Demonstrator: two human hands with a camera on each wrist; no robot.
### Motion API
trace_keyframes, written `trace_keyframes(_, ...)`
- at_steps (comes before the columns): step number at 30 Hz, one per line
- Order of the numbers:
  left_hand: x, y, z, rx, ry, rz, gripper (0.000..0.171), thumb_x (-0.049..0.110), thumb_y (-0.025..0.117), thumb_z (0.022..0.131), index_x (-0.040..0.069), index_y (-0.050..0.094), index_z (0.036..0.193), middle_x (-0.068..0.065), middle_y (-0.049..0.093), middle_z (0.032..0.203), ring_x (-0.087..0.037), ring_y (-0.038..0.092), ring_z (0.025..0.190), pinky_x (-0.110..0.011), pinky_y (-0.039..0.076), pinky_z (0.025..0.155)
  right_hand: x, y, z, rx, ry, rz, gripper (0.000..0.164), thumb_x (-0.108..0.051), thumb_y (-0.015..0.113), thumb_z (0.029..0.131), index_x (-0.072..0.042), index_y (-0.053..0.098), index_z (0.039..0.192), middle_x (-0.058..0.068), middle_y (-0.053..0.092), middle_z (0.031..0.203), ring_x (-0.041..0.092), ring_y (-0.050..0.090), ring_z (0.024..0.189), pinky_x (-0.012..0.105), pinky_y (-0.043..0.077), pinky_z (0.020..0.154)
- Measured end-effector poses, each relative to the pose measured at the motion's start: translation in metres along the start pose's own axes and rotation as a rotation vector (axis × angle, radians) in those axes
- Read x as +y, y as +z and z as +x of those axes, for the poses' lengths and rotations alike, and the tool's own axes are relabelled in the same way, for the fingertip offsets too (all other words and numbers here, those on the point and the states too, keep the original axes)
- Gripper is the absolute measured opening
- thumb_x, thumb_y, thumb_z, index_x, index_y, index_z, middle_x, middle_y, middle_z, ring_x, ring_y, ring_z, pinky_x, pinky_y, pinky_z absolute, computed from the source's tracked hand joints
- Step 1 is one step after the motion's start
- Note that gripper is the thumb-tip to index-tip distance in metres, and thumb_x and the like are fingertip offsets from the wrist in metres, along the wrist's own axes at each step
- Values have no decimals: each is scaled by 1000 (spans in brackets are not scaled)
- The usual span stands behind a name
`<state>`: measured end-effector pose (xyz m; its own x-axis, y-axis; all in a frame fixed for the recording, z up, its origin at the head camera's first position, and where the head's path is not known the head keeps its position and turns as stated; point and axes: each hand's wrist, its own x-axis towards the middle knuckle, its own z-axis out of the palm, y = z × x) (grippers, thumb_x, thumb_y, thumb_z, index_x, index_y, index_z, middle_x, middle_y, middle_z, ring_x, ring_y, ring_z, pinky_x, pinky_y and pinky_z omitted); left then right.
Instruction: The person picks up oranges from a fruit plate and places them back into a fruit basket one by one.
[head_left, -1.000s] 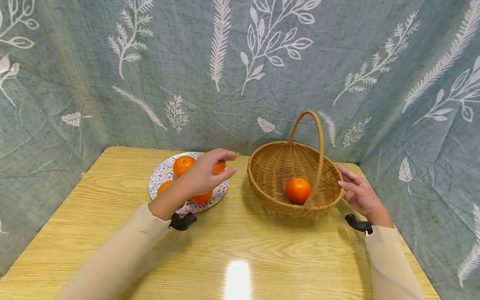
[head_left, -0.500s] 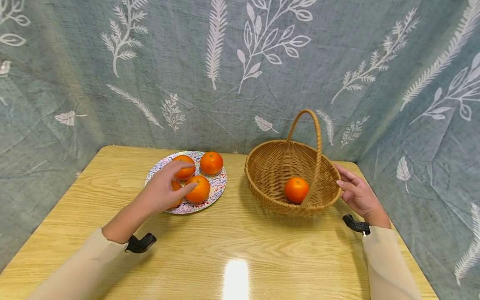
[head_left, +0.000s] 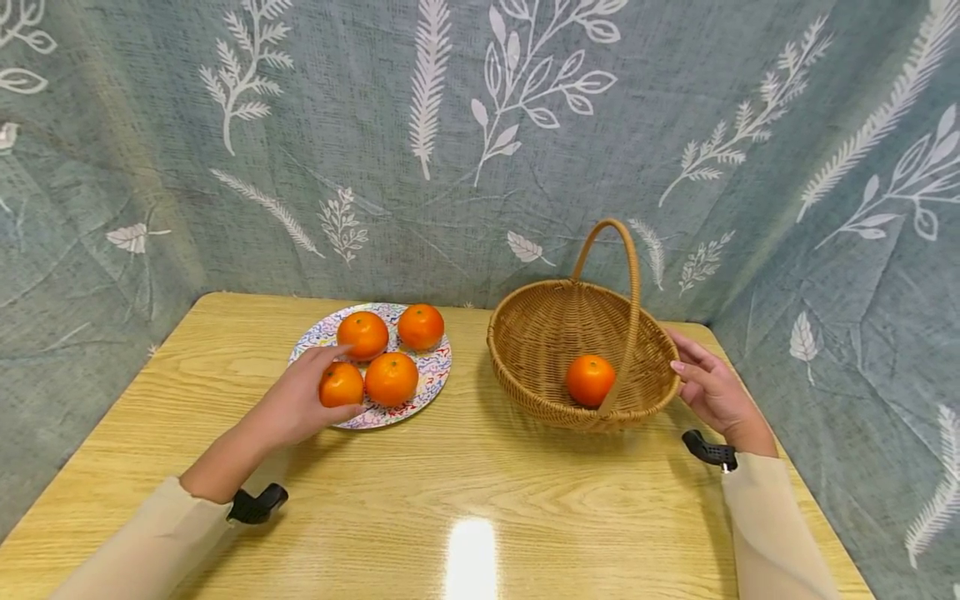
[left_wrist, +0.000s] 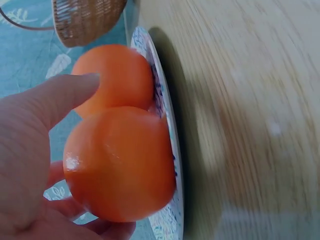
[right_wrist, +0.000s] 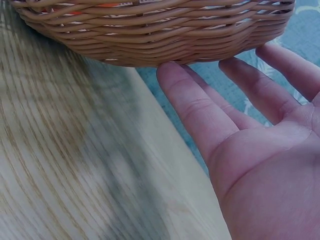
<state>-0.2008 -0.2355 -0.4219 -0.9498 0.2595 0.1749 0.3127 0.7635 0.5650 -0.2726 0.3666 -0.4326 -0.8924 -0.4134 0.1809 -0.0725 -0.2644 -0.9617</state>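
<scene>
In the head view my left hand (head_left: 296,400) spreads its thumb and fingers around the near-left orange (head_left: 342,385) on the patterned plate (head_left: 431,379). Seen from the left wrist, fingers reach past the lower side of that orange (left_wrist: 120,165), while the thumb stands apart from it, overlapping a second orange (left_wrist: 117,75). The wicker basket (head_left: 532,333) with its tall arched handle holds one orange (head_left: 591,381). My right hand (head_left: 716,392) has its extended fingertips at the basket's right rim; in the right wrist view they meet the outside of the weave (right_wrist: 165,45).
Three other oranges share the plate: one at back left (head_left: 363,335), one at back right (head_left: 421,326), one at front right (head_left: 392,379). A wooden table (head_left: 480,483) bears everything. Leaf-printed cloth (head_left: 420,225) closes off the back and sides.
My left hand has moved left and toward me, from over the plate's right side to around the near-left orange. My right hand stays at the basket's rim.
</scene>
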Motion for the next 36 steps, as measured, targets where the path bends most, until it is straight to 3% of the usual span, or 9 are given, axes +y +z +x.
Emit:
trace_keyframes(15, -9, -7, 2, -14, -82, -45, 77, 25, 88, 80, -7, 52, 140, -27, 62, 131, -41, 64, 109, -57, 55, 90, 0, 1, 1, 21, 6, -17, 55, 4, 39, 107, -3, 30, 161, 2, 58, 142, 13, 66, 121, 29, 60, 92)
trace_keyframes(28, 21, -31, 19, -3, -14, -14, 72, 21, 86, 81, -6, 54, 140, -26, 61, 129, -40, 64, 106, -56, 57, 87, 1, 2, 1, 16, 12, -20, 58, 5, 37, 107, 1, 20, 162, 2, 57, 144, 13, 65, 121, 28, 59, 94)
trace_keyframes(36, 41, -30, 35, 25, 50, -23, 68, 21, 87, 81, 0, 56, 139, -22, 62, 133, -40, 63, 112, -58, 55, 92, 0, 1, 1, 9, 2, -11, 57, 4, 38, 107, -1, 24, 162, 2, 58, 143, 14, 66, 121, 28, 59, 93)
